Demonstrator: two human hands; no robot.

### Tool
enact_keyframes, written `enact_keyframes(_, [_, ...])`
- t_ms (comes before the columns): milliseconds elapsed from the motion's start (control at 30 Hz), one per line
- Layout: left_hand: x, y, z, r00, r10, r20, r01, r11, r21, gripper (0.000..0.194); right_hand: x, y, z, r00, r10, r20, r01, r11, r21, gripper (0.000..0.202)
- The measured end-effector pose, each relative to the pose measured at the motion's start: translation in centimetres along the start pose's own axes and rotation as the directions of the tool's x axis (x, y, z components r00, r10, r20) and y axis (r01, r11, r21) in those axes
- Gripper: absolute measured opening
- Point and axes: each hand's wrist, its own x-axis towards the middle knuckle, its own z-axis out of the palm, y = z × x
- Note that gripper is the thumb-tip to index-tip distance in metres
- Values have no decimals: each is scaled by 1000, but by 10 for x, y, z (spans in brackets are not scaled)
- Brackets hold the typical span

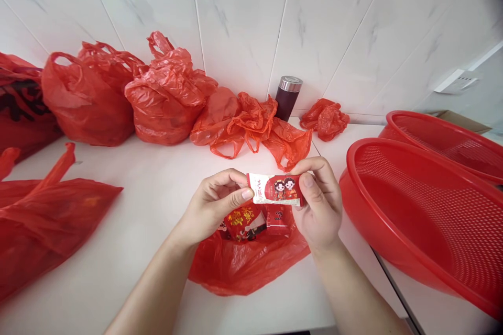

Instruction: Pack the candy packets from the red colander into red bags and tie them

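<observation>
Between my two hands is a small candy packet (275, 189), white and red with two cartoon figures printed on it. My left hand (214, 204) pinches its left end between thumb and finger. At the right end, my right hand (321, 204) grips it the same way. Just below lies an opened red plastic bag (247, 267) on the white table. Inside that bag are several red wrapped packets (244, 221), some with gold lettering, partly covered by my hands and the held packet.
Filled red plastic bags (167, 99) line the tiled wall, with crumpled red bags (251, 123) beside them. A dark thermos (288, 98) stands behind. Red perforated baskets (396, 220) occupy the right side. Another red bag (51, 220) lies at left.
</observation>
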Motion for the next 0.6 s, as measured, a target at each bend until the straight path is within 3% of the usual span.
enact_keyframes(600, [2,1,4,1000,-22,11,23,999,-25,8,1,1,-4,998,23,55,-30,991,131,10])
